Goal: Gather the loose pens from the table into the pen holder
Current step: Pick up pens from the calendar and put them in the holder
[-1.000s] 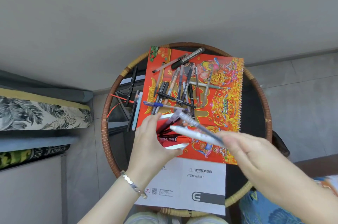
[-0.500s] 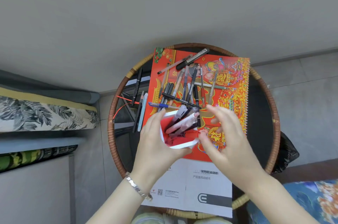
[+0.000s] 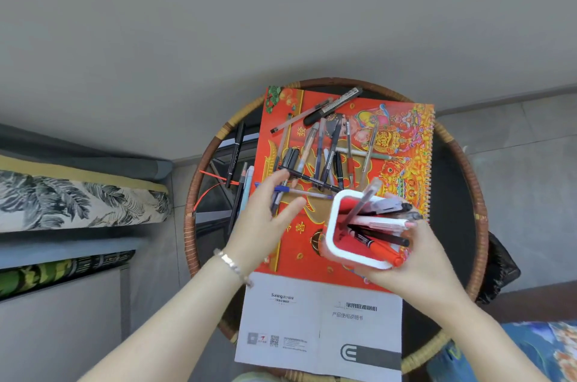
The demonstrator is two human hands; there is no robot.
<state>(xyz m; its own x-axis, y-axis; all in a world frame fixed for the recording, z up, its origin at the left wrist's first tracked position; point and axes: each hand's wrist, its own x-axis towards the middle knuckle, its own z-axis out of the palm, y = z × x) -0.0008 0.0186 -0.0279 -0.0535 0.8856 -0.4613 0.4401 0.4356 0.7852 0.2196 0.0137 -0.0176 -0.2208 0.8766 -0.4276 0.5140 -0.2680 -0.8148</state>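
Note:
A red pen holder with a white rim [image 3: 335, 227] is tilted toward me above the red calendar, and my right hand [image 3: 418, 263] grips it from the right and below. Several pens [image 3: 379, 225] stick out of its mouth. My left hand [image 3: 265, 222] hovers to its left with fingers apart, the fingertips over a blue pen [image 3: 281, 188]. Several loose pens [image 3: 321, 153] lie in a pile on the calendar beyond both hands. A few more pens [image 3: 239, 144] rest on the dark tabletop at the left.
The round table has a woven rattan rim [image 3: 195, 181]. A red spiral-bound calendar [image 3: 402, 138] covers its middle, and a white instruction booklet [image 3: 318, 319] lies at the near edge. A leaf-patterned cushion [image 3: 78, 200] sits to the left, a black bag [image 3: 499, 269] to the right.
The holder has passed from my left hand to my right hand and moved right. My left hand has let go and reached forward to the blue pen.

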